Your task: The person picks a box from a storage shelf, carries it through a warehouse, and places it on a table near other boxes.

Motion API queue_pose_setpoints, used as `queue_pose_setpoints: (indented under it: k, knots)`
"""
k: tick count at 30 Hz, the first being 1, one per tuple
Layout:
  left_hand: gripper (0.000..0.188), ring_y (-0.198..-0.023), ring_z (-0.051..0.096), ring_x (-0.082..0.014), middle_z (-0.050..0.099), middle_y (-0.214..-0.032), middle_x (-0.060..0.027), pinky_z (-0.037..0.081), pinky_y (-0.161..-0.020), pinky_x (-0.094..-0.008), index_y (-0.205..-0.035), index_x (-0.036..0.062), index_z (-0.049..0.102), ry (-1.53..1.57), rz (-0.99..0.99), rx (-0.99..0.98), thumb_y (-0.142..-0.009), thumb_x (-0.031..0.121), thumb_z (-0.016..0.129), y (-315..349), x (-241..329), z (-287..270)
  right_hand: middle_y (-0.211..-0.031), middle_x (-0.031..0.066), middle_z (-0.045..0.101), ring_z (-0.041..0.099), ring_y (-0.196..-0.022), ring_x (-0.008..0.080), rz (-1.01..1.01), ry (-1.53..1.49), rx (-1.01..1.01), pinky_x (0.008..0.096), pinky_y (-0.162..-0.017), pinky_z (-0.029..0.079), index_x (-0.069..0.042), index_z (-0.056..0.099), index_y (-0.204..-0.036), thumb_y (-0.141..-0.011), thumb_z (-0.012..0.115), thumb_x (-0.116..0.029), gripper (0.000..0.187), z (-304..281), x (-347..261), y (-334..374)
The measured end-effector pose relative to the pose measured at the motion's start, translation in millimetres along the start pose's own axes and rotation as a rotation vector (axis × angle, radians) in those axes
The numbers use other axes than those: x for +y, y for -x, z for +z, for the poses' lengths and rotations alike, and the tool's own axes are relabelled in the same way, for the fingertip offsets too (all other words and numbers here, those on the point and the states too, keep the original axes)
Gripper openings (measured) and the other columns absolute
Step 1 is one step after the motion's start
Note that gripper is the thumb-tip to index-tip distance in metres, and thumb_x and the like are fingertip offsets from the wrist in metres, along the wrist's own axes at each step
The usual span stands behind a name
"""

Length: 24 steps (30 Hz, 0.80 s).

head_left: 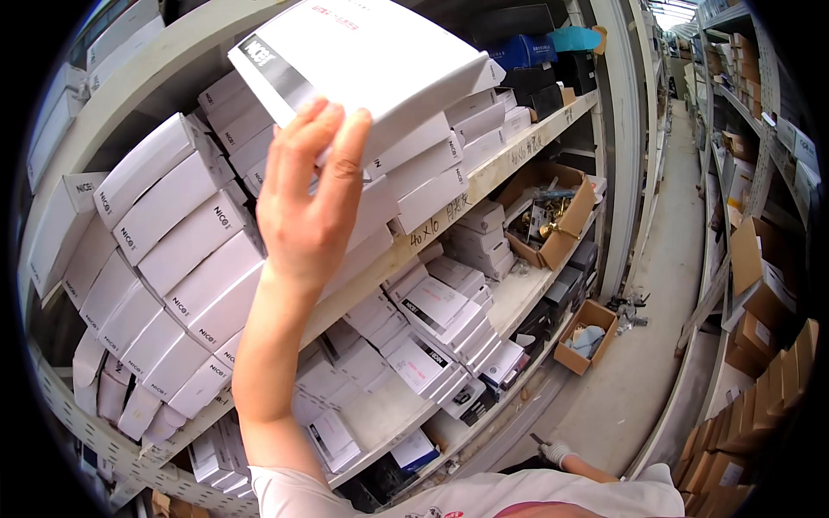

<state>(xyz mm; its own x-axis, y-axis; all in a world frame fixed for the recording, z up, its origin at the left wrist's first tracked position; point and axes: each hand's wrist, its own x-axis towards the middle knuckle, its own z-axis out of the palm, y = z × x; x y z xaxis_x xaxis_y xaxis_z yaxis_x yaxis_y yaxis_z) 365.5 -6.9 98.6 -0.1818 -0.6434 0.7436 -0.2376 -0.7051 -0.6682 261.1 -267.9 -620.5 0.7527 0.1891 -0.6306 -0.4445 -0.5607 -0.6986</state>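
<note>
"Firstly, in the head view, where did the white box [371, 56] lie relative to the hands?"

"High on the shelving, above the shelf edge [492, 183] and over stacked white boxes [194, 233]. It lay directly beyond the left hand [304, 211], whose fingers touched its near left corner."

"And its long axis?"

"It appeared to run from lower left to upper right, crosswise to the raised left forearm [275, 345]; the upper frame cut off the far side, so its full outline was not shown. The top face, with a dark band at the left end, was tilted toward the viewer."

"Which hand was nearer, and how did the two stand?"

"The left, in contact with the box. Its thumb was hidden, so whether it was clamped on the corner or merely rested there could not be told. The gloved right hand [560, 454] was well apart, far below and to the right, seen against the aisle floor [596, 414]; it appeared closed around a dark slim object [538, 439]."
</note>
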Motion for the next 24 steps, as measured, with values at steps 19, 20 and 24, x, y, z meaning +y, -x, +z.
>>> queue_pose_setpoints:
  k: [19,20,24]
  knots:
    - [0.062,-0.104,0.056,-0.0267,0.058,-0.112,-0.0184,0.043,-0.089,-0.0353,-0.13,0.0041,0.047,-0.296,-0.412,-0.532,-0.08,0.034,0.067,-91.3,-129.3,84.2,-0.078,0.0104,0.066,0.06,-0.06,0.018,-0.239,0.242,-0.21,0.0312,-0.057,0.05,0.001,0.063,-0.1,-0.089,0.049,-0.022,0.029,-182.9,-75.1,-101.3]
    - [0.072,-0.109,0.051,-0.0308,0.053,-0.117,-0.0187,0.041,-0.092,-0.0379,-0.134,0.005,0.042,-0.437,-0.487,-0.587,-0.077,0.041,0.068,-95.1,-130.9,89.3,-0.077,0.0104,0.066,0.06,-0.06,0.0178,-0.232,0.224,-0.221,0.0311,-0.056,0.05,0.001,0.063,-0.099,-0.089,0.05,-0.022,0.028,-181.2,-72.1,-108.8]
    - [0.087,-0.123,0.039,-0.032,0.039,-0.134,-0.0177,0.034,-0.101,-0.0369,-0.14,0.0075,0.032,-0.811,0.003,-0.357,-0.073,0.046,0.071,-101.0,-24.6,153.8,-0.076,0.0098,0.066,0.06,-0.058,0.0167,-0.103,0.092,-0.236,0.0301,-0.055,0.049,0.0,0.063,-0.099,-0.088,0.05,-0.02,0.026,-183.3,-66.2,-106.1]
